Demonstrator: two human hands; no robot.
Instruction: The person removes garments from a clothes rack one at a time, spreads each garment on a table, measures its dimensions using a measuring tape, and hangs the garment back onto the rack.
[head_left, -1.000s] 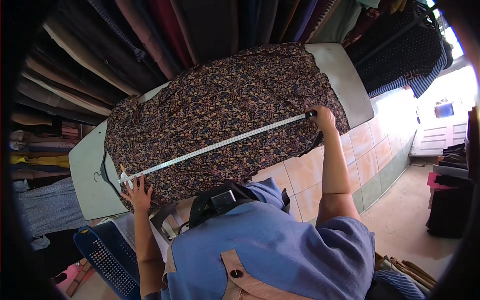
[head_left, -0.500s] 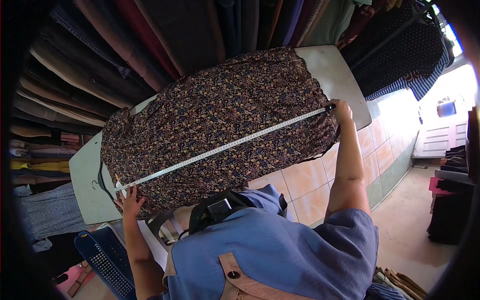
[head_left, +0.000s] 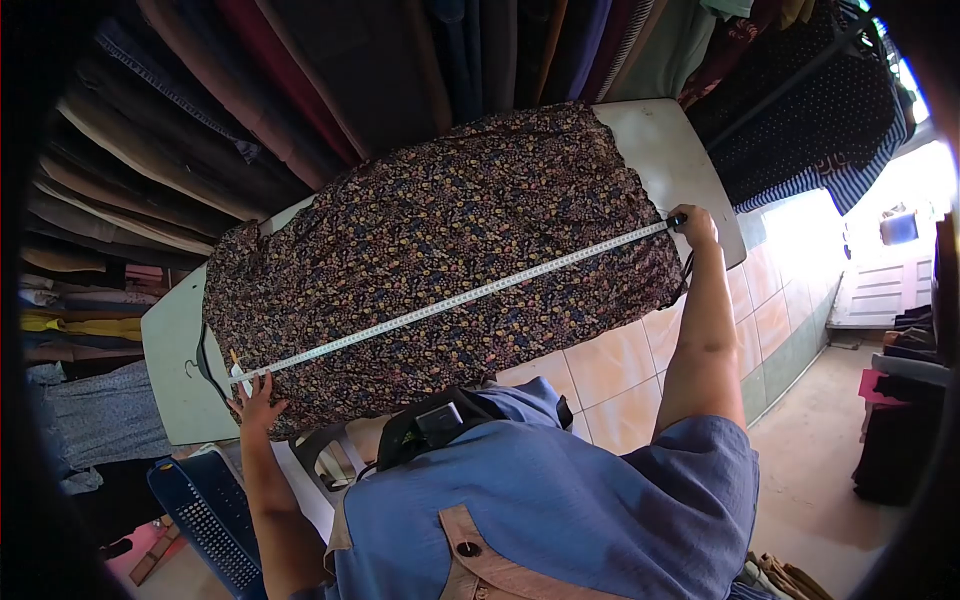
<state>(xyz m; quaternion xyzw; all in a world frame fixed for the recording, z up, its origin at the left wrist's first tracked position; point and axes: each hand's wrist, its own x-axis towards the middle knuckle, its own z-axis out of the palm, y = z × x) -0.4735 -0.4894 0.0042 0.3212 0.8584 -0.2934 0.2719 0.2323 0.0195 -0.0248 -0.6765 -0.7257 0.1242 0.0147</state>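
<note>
Across the pale bench [head_left: 168, 335] in front of you, a dark floral garment [head_left: 430, 240] lies spread out, its cloth covering most of the top and reaching over the near edge. A white measuring tape [head_left: 450, 303] runs over it in a straight slanting line, from near you on the left to farther off on the right. Your left hand [head_left: 258, 408] rests at the tape's left end, its grip loose, with the fingers spread against the tape and the cloth. Just beside it, a dark hanger [head_left: 203, 362] sits at the garment's left end, its hook pointing away from the cloth over the bare bench. Your right hand [head_left: 698, 228] has its grip closed around the tape's black case [head_left: 678, 220], by the garment's right edge.

Beyond the bench, a row of hanging trousers [head_left: 380, 70] fills the far side. Off to the right hang dotted black clothes [head_left: 810, 110], above a tiled wall [head_left: 610, 355] and a pale floor [head_left: 800, 440]. Near your left forearm, below the bench, a blue basket [head_left: 205, 520] with a perforated side stands tilted.
</note>
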